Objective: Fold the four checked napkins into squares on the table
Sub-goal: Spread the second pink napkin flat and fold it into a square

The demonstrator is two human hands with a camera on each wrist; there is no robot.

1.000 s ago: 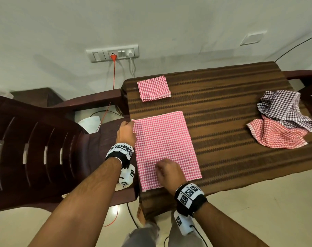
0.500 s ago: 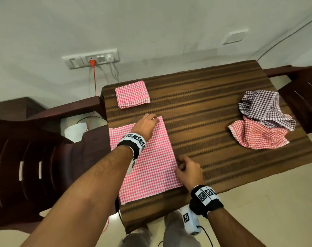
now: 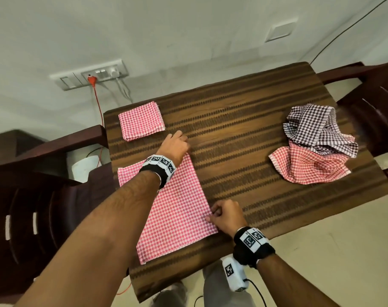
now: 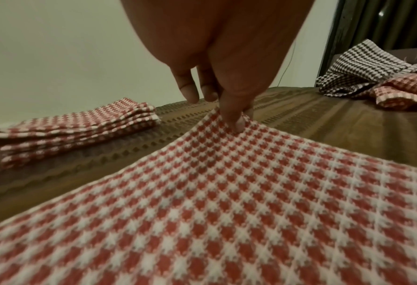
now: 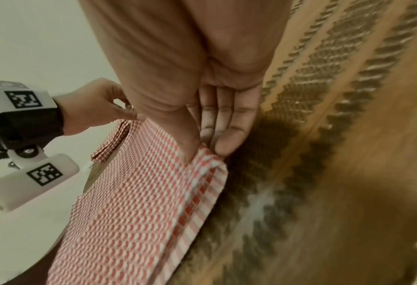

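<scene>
Pinching both right-hand corners of the pink napkin point(image 3: 175, 209) now: left hand point(image 3: 175, 146) at the far one, right hand point(image 3: 226, 216) at the near one, having crossed over from the left edge. Lies half-folded, flat on the table point(image 3: 255, 134); probably ready for the next fold.

Light: even, soft indoor light in the head view; both wrist views dimmer and warmer.
Glare: pale sheen on the desk point(image 5: 258, 200) in the right wrist view.
Shadows: dark patch under the right hand point(image 5: 224, 123).
Blur: near cloth of the pink napkin point(image 4: 226, 221) soft; right wrist view smeared.
Distortion: wide-angle bending at the edges.
</scene>
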